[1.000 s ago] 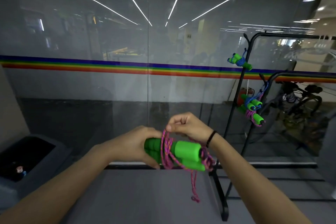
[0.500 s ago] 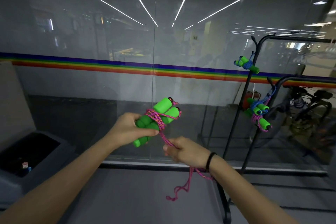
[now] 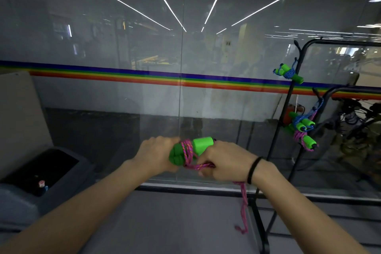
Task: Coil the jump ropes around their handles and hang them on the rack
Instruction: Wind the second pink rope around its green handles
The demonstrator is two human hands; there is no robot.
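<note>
- at the middle of the view, both hands meet on one jump rope. the two forearms reach forward from the lower corners and come together there.
- left hand (image 3: 158,154) shows its back, knuckles up. its fingers are curled round the left end of the two green handles (image 3: 198,146).
- these handles lie side by side, almost level, with the right end a little higher.
- pink rope (image 3: 188,152) is wound several turns round the handles, just beside the fingers of the left hand.
- right hand (image 3: 224,163) touches the right end of the handles. its fingers are curled downward and closed on the rope where it leaves the coil, low under the handles.
- loose tail (image 3: 245,202) of the rope comes out below the right wrist and hangs free toward the floor.
- black wristband (image 3: 253,169) sits on the right wrist.
- rack (image 3: 260,229) stands at the right, well apart from the hands, in front of the glass wall (image 3: 103,37).
- upper blue bundle (image 3: 288,73) hangs on a high hook of the rack.
- lower blue bundle (image 3: 302,123) and lower pink bundle (image 3: 307,140) hang from a lower hook and touch each other.
- rainbow stripe (image 3: 144,76) runs across the glass wall, and a grey bin (image 3: 18,198) stands at the lower left.
</note>
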